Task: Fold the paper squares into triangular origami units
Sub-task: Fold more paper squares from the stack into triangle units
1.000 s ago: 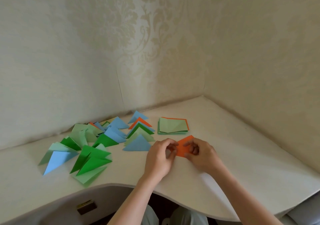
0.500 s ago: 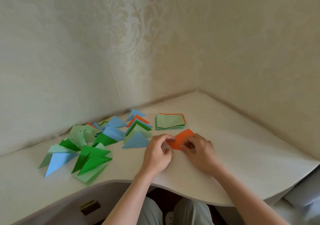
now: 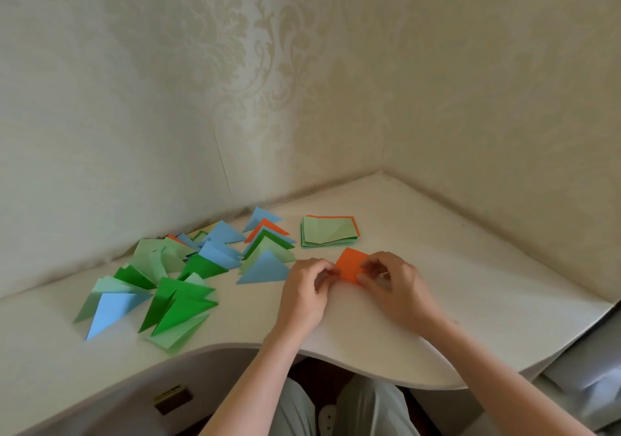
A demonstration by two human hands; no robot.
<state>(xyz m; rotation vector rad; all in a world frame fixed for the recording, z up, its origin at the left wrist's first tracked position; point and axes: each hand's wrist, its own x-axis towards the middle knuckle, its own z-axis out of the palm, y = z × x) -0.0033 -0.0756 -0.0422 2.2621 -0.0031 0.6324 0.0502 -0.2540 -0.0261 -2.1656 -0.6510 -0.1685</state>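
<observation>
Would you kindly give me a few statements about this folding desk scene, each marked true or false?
1. Both hands hold the orange paper. True.
2. The stack of unfolded squares lies nearer the person than the hands. False: it lies beyond them, toward the wall.
3. The folded triangles lie to the left of the left hand. True.
4. The right hand rests idle on the desk. False: it pinches the orange paper.

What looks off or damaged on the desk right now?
Nothing damaged. The folded triangles lie loosely scattered and overlapping at left, while the unfolded stack sits slightly fanned. Both hands, left and right, pinch the orange paper.
</observation>
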